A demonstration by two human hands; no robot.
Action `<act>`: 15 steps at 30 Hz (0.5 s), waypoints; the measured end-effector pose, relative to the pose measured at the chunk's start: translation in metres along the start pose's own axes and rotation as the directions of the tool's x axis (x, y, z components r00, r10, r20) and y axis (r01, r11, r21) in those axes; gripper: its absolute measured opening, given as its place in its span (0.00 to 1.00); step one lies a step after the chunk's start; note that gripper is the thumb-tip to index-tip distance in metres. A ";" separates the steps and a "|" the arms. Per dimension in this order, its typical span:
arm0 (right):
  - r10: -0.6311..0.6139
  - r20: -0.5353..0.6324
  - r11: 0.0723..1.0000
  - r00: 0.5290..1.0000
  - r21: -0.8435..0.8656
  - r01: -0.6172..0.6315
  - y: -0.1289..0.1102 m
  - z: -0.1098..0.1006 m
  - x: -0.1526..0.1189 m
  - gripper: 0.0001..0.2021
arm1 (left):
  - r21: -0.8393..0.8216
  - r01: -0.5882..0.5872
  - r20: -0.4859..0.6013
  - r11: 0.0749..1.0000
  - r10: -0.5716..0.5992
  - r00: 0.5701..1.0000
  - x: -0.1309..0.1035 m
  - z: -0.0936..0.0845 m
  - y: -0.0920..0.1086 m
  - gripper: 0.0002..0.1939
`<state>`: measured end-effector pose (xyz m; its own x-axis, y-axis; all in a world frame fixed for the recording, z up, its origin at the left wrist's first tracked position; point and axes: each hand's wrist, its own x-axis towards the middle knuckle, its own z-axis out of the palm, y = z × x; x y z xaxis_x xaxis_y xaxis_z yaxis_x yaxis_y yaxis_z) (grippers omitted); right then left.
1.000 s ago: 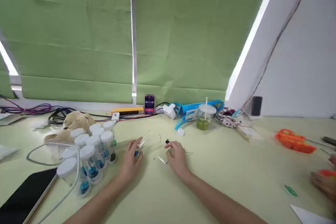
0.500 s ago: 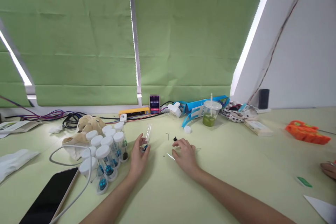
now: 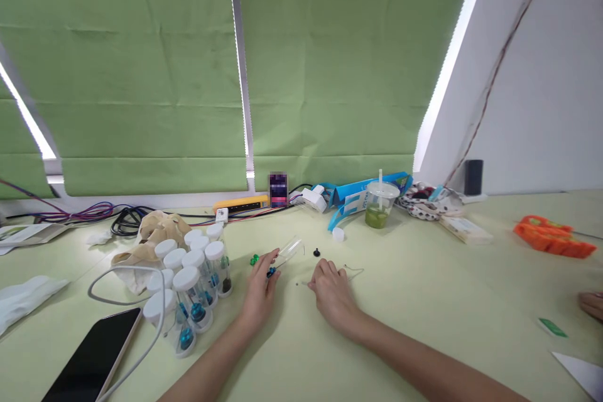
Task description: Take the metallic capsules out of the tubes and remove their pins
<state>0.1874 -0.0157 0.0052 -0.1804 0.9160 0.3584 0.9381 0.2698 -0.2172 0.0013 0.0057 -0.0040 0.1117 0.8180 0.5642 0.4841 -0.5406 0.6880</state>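
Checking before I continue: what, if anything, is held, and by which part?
Left hand holds a clear tube by its near end; right hand: cannot tell.

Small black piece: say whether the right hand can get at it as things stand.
Probably yes: the small black piece rests on the table just beyond the right hand, with nothing visible between them, though it may hold a thin rod.

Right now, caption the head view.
Left hand holds a clear cylindrical tube; right hand is near a small black part.

Capped tubes block the left; the right hand has room rightward.
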 end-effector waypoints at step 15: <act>0.160 -0.321 0.760 0.934 0.644 0.091 0.012 -0.009 0.018 0.10 | 0.147 -0.111 0.117 0.983 0.094 0.989 -0.004 0.005 -0.005 0.22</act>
<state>0.1978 0.0012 0.0169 0.0768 0.8030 0.5910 0.5063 0.4792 -0.7170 0.0028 0.0061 -0.0126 0.2577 0.7810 0.5689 0.5913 -0.5931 0.5464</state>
